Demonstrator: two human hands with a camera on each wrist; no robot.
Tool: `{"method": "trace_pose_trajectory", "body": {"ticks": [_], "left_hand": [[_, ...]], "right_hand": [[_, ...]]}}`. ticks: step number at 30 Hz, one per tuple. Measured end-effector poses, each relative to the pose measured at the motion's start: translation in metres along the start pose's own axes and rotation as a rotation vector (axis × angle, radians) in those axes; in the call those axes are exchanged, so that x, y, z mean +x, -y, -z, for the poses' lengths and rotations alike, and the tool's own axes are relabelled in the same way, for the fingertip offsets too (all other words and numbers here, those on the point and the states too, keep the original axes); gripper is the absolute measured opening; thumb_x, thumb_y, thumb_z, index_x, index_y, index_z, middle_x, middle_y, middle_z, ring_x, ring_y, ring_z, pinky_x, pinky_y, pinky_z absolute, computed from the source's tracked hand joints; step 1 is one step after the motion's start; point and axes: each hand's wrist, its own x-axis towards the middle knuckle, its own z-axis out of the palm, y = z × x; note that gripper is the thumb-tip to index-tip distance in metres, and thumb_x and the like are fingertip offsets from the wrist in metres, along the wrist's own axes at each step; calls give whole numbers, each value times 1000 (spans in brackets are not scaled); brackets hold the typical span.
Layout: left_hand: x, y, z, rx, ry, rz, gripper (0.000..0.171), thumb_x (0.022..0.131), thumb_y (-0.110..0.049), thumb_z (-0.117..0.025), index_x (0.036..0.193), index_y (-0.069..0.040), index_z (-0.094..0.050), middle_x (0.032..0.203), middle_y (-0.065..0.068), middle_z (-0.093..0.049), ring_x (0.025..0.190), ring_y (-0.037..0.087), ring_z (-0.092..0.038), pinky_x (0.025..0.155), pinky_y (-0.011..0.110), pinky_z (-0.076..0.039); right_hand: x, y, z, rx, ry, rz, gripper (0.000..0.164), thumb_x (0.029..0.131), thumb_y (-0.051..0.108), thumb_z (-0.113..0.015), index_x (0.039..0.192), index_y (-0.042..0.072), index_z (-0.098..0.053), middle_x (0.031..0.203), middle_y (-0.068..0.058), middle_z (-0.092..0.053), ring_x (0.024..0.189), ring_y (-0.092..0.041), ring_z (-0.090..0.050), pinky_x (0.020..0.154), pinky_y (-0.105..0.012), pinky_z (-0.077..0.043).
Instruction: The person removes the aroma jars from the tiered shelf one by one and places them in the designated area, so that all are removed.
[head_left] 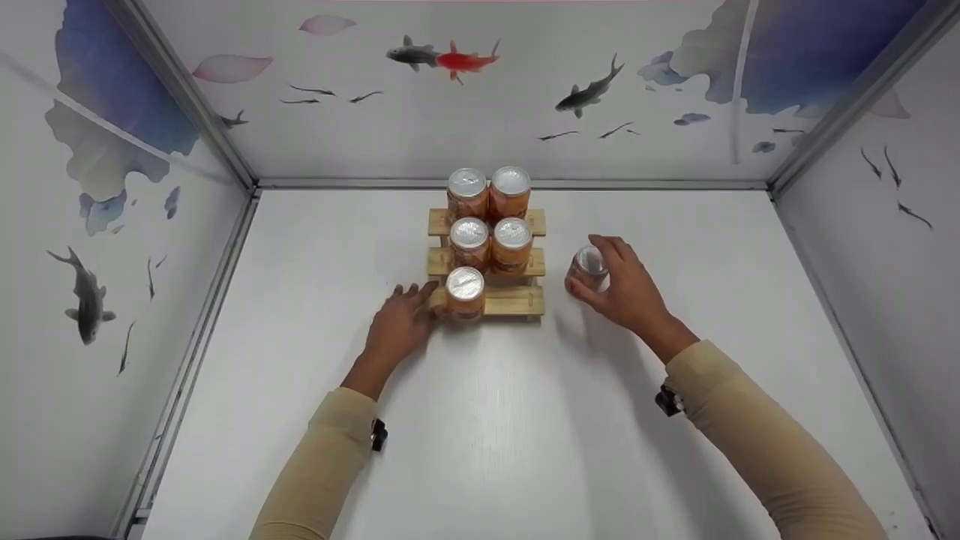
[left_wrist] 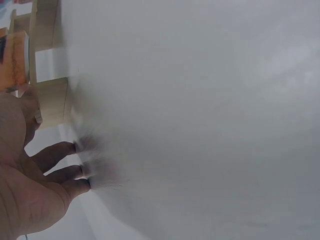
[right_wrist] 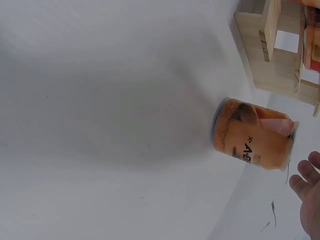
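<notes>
A three-step wooden rack (head_left: 517, 301) stands on the table with orange cans on it. Two cans fill the top step, two more the middle one, and a single can (head_left: 465, 294) sits at the left of the lowest. My left hand (head_left: 400, 322) pinches the rack's lower left end between thumb and index finger; its other fingers reach down to the tabletop in the left wrist view. Right of the rack, another orange can (right_wrist: 255, 135) stands upright. My right hand (head_left: 637, 296) spreads around its lid, and in the right wrist view several fingers (right_wrist: 302, 182) show apart from the can.
Behind the rack rises a white wall (head_left: 337, 135) painted with fish and petals. Side walls enclose the white table (head_left: 480, 450) to left and right, edged with metal strips (head_left: 199, 330).
</notes>
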Motion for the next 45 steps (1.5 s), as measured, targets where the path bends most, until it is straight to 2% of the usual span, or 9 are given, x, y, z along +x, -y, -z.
{"method": "trace_pose_trajectory", "body": {"ticks": [6, 14, 18, 22, 25, 29, 33, 36, 45], "left_hand": [[0, -1, 3, 1, -9, -19, 55, 111, -30, -62, 165, -24, -55, 166, 26, -52, 161, 55, -40, 129, 70, -37], [0, -3, 4, 5, -7, -12, 56, 111, -35, -64, 165, -23, -55, 166, 26, -52, 161, 54, -40, 129, 69, -37], [-1, -3, 4, -15, -2, -9, 57, 111, -41, -64, 165, -24, -54, 167, 26, -51, 162, 53, -38, 130, 69, -36], [-1, -2, 3, -20, -2, -3, 58, 112, -46, -63, 165, -24, -54, 167, 26, -52, 163, 53, -37, 131, 69, -34], [-1, -2, 2, -11, -3, 0, 57, 112, -43, -62, 165, -24, -54, 167, 26, -52, 163, 53, -38, 131, 69, -34], [-1, -1, 1, -2, -9, -7, 56, 112, -38, -62, 165, -24, -54, 166, 26, -52, 162, 53, -39, 131, 69, -35], [0, -1, 1, -1, -18, -14, 55, 112, -36, -64, 165, -24, -55, 165, 26, -53, 161, 54, -40, 130, 69, -36], [0, -1, 1, -2, -22, -17, 56, 111, -37, -65, 164, -24, -55, 165, 27, -53, 161, 54, -41, 130, 69, -36], [-1, -2, 2, -11, -22, -22, 55, 112, -39, -64, 164, -24, -56, 165, 27, -53, 160, 55, -40, 130, 69, -36]], "right_hand": [[3, 11, -2, 6, 5, 40, 82, 100, 43, -82, 163, 4, -47, 157, -23, -56, 147, -43, -57, 119, -64, -52], [3, 25, -9, -12, 10, 109, 82, 100, 45, -82, 162, 4, -49, 156, -19, -58, 145, -39, -58, 118, -61, -54], [3, 30, -14, 1, 2, 145, 81, 99, 45, -83, 161, 4, -50, 155, -19, -58, 122, -35, -66, 106, -59, -59], [2, 34, -20, 15, 13, 153, 80, 99, 46, -82, 160, 5, -51, 154, -17, -59, 96, -27, -65, 94, -54, -61], [1, 37, -23, 17, 26, 149, 80, 100, 49, -80, 160, 5, -52, 154, -17, -59, 93, -26, -66, 92, -53, -61], [0, 42, -25, 27, 30, 157, 79, 100, 50, -80, 159, 4, -53, 154, -17, -60, 113, -34, -72, 96, -54, -64], [0, 46, -29, 34, 29, 176, 78, 100, 46, -81, 158, 3, -54, 153, -18, -61, 135, -39, -67, 105, -57, -62], [0, 49, -32, 22, 28, 187, 77, 99, 46, -83, 157, 3, -55, 152, -17, -62, 140, -38, -65, 109, -59, -60], [2, 58, -39, 13, 11, 246, 71, 98, 45, -85, 153, 8, -60, 146, -15, -66, 140, -35, -65, 114, -59, -56]]}}
